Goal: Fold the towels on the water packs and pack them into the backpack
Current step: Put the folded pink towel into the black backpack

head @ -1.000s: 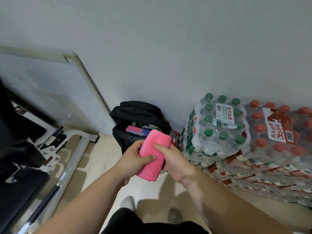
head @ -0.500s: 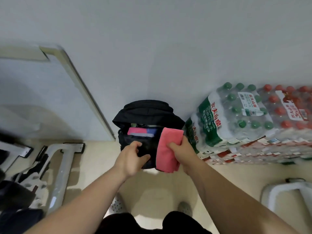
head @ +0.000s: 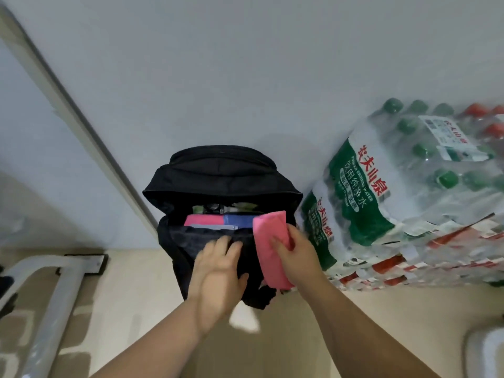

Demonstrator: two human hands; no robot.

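A black backpack [head: 218, 178] stands open on the floor against the wall. Folded pink and blue towels [head: 218, 220] lie inside its mouth. My right hand [head: 296, 253] grips a folded pink towel [head: 268, 230] just over the right side of the opening. My left hand [head: 218, 271] reaches to the front edge of the backpack, fingers at the fabric; I cannot tell whether they grip it. Shrink-wrapped water packs [head: 409, 192] are stacked to the right of the backpack.
A white wall rises behind the backpack. A framed white panel [head: 68, 105] leans at the left. A grey metal frame [head: 54, 290] lies on the beige floor at lower left. A white curved object [head: 488, 347] shows at lower right.
My left hand let go of the pink towel and went to the backpack's front edge. My right hand carried the towel to the opening. The view moved closer to the backpack.
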